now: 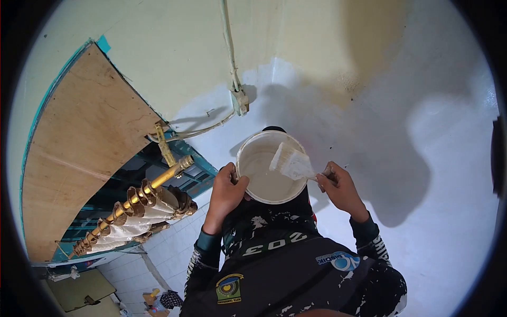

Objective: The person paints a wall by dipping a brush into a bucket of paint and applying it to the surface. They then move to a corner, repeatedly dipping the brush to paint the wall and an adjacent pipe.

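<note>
My left hand (228, 193) grips the left rim of a round white bucket (244, 182), its thumb over the edge. Pale paint (262, 177) shows inside. My right hand (339, 189) is closed around the handle of a wide paintbrush (293, 164). The brush head, coated white, reaches over the bucket's right rim and overlaps the opening, bristles toward the middle. Both hands are close in front of my body, one on each side of the bucket.
Ahead is a wall (317, 79), part yellowish, part white. A cable runs down it to a socket box (240, 101). At left, a brass curtain rod (142, 194) with a bunched curtain (127, 230) sticks out beside a wooden panel (79, 148) above a teal window frame.
</note>
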Demonstrator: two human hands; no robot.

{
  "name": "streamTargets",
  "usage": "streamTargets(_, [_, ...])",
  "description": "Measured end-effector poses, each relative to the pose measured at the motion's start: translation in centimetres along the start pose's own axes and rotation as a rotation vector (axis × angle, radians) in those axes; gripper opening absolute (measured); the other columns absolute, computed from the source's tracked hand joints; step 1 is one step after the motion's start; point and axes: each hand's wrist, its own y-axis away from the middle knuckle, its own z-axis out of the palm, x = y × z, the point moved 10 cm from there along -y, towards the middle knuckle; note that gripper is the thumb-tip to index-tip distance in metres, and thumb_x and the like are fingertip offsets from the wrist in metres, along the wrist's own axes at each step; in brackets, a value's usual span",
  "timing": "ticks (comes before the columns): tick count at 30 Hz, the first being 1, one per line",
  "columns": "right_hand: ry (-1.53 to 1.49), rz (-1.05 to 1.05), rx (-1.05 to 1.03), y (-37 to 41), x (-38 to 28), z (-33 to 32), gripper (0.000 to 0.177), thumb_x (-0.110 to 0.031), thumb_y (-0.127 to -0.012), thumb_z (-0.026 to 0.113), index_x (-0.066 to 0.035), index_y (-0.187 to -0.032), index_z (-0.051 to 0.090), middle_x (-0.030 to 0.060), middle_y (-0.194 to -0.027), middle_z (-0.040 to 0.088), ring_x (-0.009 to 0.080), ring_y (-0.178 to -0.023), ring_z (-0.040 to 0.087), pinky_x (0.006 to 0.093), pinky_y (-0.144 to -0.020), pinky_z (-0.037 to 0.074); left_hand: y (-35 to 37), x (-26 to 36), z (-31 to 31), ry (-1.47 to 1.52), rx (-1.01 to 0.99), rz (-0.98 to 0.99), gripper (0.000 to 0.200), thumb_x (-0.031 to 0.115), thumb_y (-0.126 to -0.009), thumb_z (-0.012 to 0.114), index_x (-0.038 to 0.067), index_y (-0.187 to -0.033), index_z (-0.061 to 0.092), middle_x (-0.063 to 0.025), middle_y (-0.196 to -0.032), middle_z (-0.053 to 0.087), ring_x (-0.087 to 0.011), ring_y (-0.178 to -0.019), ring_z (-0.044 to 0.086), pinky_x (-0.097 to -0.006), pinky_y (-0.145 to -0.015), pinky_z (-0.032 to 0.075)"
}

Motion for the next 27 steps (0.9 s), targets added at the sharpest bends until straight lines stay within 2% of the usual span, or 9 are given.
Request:
streamTargets(3, [-0.122, 0.013, 0.025, 0.4, -0.2, -0.1, 0.023, -0.014, -0.099, 0.063, -0.002, -0.085, 0.048, 0.0035, -0.068, 0.055, 0.0055, -0.061, 0.044, 0.0260, -0.055, 0.038, -0.1, 0.0, -0.3, -0.023, 0.000, 0.007, 0.017, 0.005, -0.085, 0.063, -0.003, -0.079, 0.049, -0.0048, -0.065, 0.051, -0.0171, -0.050, 0.063, -0.0306, -0.043, 0.049])
streamTargets(5, [0.011, -0.007, 0.036, 0.3, -0.5, -0.1, 0.024, -0.014, -0.099, 0.063, -0.003, -0.084, 0.048, 0.0027, -0.067, 0.054, 0.0054, -0.060, 0.044, 0.0255, -0.054, 0.036, 0.0, 0.0, -0.2, -0.007, -0.013, 0.003, 0.017, 0.005, -0.085, 0.063, -0.003, -0.079, 0.050, -0.0050, -0.065, 0.052, -0.0171, -0.050, 0.062, -0.0305, -0.043, 0.049])
streamTargets(9, [-0.016, -0.011, 0.071, 0.6, -0.5, -0.6, 0.024, -0.014, -0.098, 0.063, -0.003, -0.085, 0.048, 0.0030, -0.065, 0.053, 0.0059, -0.058, 0.042, 0.0263, -0.053, 0.035, -0.1, 0.5, -0.1, -0.013, -0.032, 0.013, 0.016, 0.005, -0.085, 0.063, -0.005, -0.080, 0.051, -0.0058, -0.066, 0.054, -0.0164, -0.050, 0.062, -0.0300, -0.044, 0.049])
streamTargets(11, [0.126, -0.024, 0.060, 0.6, -1.3, -0.7, 0.024, -0.014, -0.098, 0.064, -0.003, -0.085, 0.047, 0.0036, -0.062, 0.052, 0.0063, -0.057, 0.040, 0.0275, -0.052, 0.034, 0.1, 0.7, 0.2, 0.002, -0.037, 0.015, 0.015, 0.005, -0.085, 0.063, -0.005, -0.081, 0.052, -0.0061, -0.066, 0.055, -0.0162, -0.050, 0.062, -0.0298, -0.044, 0.049])
streamTargets(27, [0.115, -0.063, 0.117, 0.4, -1.3, -0.7, 0.024, -0.013, -0.096, 0.066, -0.002, -0.083, 0.048, 0.0045, -0.059, 0.050, 0.0072, -0.057, 0.038, 0.0284, -0.052, 0.033, 0.1, 1.4, 0.3, -0.036, -0.060, 0.029, 0.013, 0.004, -0.085, 0.062, -0.006, -0.085, 0.055, -0.0062, -0.065, 0.057, -0.0162, -0.050, 0.063, -0.0294, -0.045, 0.048])
